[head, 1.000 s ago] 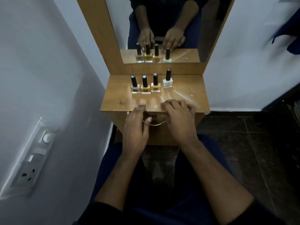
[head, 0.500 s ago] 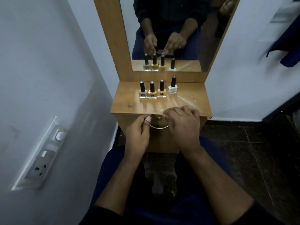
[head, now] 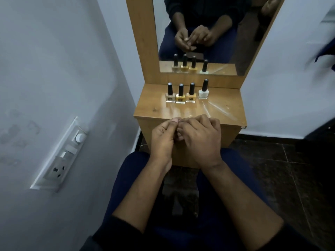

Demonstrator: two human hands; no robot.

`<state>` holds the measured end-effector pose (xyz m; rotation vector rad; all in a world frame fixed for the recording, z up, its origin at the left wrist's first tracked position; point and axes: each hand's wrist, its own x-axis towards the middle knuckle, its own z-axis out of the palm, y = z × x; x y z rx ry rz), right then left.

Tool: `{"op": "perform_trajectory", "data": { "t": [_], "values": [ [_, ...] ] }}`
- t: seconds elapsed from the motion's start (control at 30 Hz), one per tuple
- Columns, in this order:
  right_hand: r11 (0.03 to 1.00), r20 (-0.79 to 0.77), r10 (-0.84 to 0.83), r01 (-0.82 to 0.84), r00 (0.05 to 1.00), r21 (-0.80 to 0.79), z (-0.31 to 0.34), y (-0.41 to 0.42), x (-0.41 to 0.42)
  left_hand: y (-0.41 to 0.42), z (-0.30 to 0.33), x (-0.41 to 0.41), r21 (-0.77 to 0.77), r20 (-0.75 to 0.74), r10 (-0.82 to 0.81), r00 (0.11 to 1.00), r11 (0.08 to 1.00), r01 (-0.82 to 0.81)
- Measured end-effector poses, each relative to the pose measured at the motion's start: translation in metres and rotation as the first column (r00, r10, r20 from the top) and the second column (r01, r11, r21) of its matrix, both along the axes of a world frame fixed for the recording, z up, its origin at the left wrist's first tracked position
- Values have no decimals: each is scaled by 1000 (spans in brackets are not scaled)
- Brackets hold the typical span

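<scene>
My left hand (head: 163,140) and my right hand (head: 201,140) meet in front of the small wooden dresser (head: 154,110), just below its front edge. Both have curled fingers, and the right hand's fingertips touch the left hand's fingers. Nothing shows in either hand, and the mirror (head: 199,20) reflects the same pose. At the back of the dresser top stand three square nail polish bottles with black caps, beige (head: 170,97), yellow (head: 180,98) and pale yellow (head: 191,97). A white round bottle (head: 203,93) stands to their right.
A white wall with a switch and socket panel (head: 61,156) runs close along the left. Dark floor tiles (head: 281,169) spread to the right. My knees in dark blue trousers (head: 130,169) sit against the dresser front. Clear film glints on the dresser top (head: 221,107).
Both hands came off the dresser's front edge and drawer handle, drew back toward me and closed together. The view has moved closer and tilted.
</scene>
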<state>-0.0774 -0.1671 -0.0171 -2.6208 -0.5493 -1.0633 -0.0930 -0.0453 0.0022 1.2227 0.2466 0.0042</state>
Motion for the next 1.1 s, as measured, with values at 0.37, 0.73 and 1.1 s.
{"op": "perform_trajectory", "data": {
  "t": [0.37, 0.73, 1.1],
  "values": [
    [998, -130, 56, -59, 990, -18, -12, 3, 21, 12, -21, 30, 47, -28, 67, 997, 997, -65],
    [991, -147, 131, -132, 980, 2, -19, 9, 56, 21, -37, 28, 285, 140, 209, 968, 928, -242],
    [997, -341, 11, 16, 940, 76, -9, -11, 47, 15, -33, 23, 552, 354, 50, 934, 795, -252]
  ]
}}
